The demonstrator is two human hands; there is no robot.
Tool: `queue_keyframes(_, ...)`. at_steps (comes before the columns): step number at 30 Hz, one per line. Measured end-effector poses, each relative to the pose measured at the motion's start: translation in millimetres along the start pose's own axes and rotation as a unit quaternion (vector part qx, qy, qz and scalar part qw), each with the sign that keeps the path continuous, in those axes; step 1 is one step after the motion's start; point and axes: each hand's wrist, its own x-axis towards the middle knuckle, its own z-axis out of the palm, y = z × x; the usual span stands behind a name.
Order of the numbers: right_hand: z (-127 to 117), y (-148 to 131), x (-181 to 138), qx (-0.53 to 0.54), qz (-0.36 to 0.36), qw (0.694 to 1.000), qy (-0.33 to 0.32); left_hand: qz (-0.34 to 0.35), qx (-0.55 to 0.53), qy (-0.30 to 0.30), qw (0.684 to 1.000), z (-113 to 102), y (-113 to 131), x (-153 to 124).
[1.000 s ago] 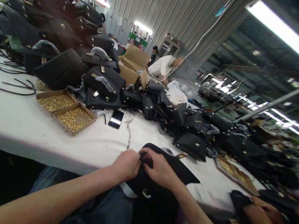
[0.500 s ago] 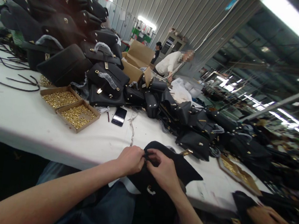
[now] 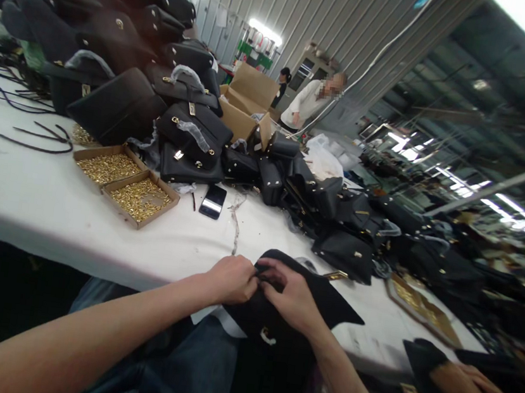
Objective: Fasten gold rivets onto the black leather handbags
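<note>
A black handbag lies partly on the near table edge and partly over my lap, its wide flap spread to the right. My left hand is closed in a fist at the bag's left side, gripping its edge. Against it, my right hand pinches the same spot with curled thumb and fingers. Whatever small part sits between the fingertips is hidden. A gold ring with white wrapping shows on the bag below my right hand. By the flap's far edge is a gold metal bar.
Two cardboard trays of small gold hardware stand left on the white table, near a phone. Black handbags are heaped behind. Another tray lies right, near a co-worker's hands. Black cords lie far left.
The view has shifted slightly. Both my hands stay together at the same spot on the bag. In the background, the person in white has straightened a little.
</note>
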Motion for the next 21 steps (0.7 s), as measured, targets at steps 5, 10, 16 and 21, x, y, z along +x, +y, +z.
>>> queue_keyframes(5,-4,-3,3,-0.036,-0.011,0.999,-0.019,0.013,-0.03,0.0,0.999,0,-7,2)
queue_keyframes(10,-3,-5,5,-0.042,-0.006,0.999,-0.021,0.024,-0.028,-0.016,0.999,-2,-5,6)
queue_keyframes(16,2,-3,6,-0.032,0.004,0.999,0.004,0.004,-0.051,0.003,0.999,3,-5,5)
queue_keyframes(21,0,6,-4,-0.001,0.018,1.0,0.016,-0.005,-0.069,0.018,0.997,9,-8,4)
